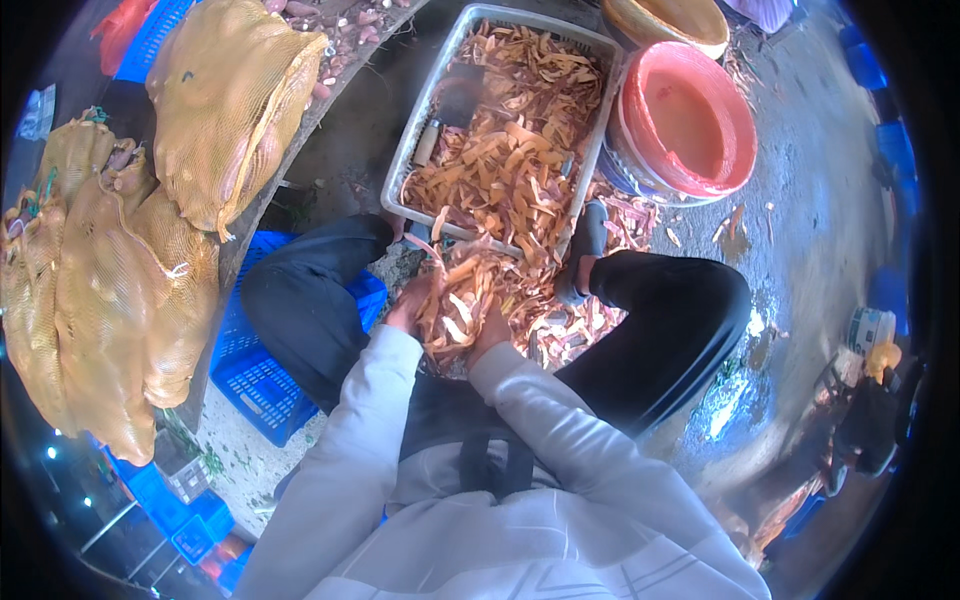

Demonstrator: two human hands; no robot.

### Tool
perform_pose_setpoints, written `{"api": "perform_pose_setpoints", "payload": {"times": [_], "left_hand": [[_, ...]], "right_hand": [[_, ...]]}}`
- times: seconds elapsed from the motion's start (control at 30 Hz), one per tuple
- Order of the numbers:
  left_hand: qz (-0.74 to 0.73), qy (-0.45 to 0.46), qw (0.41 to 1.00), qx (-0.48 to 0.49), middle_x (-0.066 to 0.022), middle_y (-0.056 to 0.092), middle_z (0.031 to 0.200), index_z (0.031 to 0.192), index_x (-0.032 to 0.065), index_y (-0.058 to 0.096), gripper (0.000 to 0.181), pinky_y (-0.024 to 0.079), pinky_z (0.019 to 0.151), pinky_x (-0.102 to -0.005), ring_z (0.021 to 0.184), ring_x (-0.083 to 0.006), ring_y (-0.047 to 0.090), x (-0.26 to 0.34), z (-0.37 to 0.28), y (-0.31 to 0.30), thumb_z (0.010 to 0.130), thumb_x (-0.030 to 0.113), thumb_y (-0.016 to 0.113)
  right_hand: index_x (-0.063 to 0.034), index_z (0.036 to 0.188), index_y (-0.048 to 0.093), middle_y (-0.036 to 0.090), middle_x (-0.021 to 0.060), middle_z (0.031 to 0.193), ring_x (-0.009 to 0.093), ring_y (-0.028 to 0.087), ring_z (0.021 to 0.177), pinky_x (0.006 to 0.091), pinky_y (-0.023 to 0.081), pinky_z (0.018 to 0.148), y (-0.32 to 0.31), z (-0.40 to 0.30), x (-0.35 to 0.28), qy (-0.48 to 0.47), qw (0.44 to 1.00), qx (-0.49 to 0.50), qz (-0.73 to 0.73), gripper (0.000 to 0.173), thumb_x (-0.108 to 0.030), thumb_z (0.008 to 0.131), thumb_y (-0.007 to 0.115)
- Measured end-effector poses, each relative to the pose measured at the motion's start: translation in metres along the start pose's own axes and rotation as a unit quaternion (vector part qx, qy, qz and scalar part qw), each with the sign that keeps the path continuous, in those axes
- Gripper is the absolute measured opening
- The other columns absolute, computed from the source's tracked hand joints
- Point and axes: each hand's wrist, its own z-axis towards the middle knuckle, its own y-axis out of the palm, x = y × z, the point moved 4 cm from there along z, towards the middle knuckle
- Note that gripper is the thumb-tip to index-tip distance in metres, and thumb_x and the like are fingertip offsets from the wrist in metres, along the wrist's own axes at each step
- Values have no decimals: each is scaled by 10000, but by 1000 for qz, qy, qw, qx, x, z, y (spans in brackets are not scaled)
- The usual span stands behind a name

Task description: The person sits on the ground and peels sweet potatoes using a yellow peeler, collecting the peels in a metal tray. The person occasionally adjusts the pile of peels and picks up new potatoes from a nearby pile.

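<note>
Between my knees, a heap of vegetable peelings is held between my left hand at its left side and my right hand at its right. The peelings hide most of my fingers. Just beyond lies a pale plastic crate, filled with orange and reddish peelings. A tool with a dark, broad part and a light handle rests on the crate's left side. More peelings are strewn on the ground by my right foot.
A red tub sits in a bucket right of the crate, with a yellowish basin behind. Full mesh sacks lie on a wooden board at left. A blue crate stands by my left leg. The floor at right is wet.
</note>
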Motion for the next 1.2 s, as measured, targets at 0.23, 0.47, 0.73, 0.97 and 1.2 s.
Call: {"api": "perform_pose_setpoints", "payload": {"times": [0.23,0.47,0.73,0.97,1.2], "left_hand": [[35,97,995,9,-132,672,1073,1116,-10,632,417,472,854,-343,950,-205,607,75,-3,4,1008,365,485],[66,177,982,17,-132,596,1268,1287,-12,555,403,421,1018,-320,1189,-231,550,127,86,-2,1037,267,409],[266,342,898,74,-140,458,1437,1461,54,378,479,344,1143,-348,1341,-247,445,113,281,-55,1003,145,488],[-143,-45,981,121,-97,637,1135,1253,66,575,349,561,807,-392,1016,-224,645,261,367,4,984,289,586],[200,-61,978,6,-170,516,1397,1393,81,486,651,365,1114,-417,1305,-289,488,219,410,-1,846,342,723]], "right_hand": [[-78,1301,524,669,101,1092,267,680,936,408,588,816,75,-70,-44,-40,995,-90,2,457,-434,1023,451],[-77,1324,487,641,116,1158,282,676,979,428,609,778,123,-27,-121,-146,972,-182,-14,515,-480,1003,486],[-85,1210,590,685,89,946,247,678,723,409,588,611,228,25,-244,-157,968,-173,-87,422,-425,1012,438],[8,1058,640,677,188,879,325,661,813,428,503,733,280,97,-370,-504,767,-19,-397,520,-473,972,464],[60,949,673,650,215,746,348,622,755,459,463,755,255,159,-389,-499,670,110,-539,621,-531,936,483]]}}
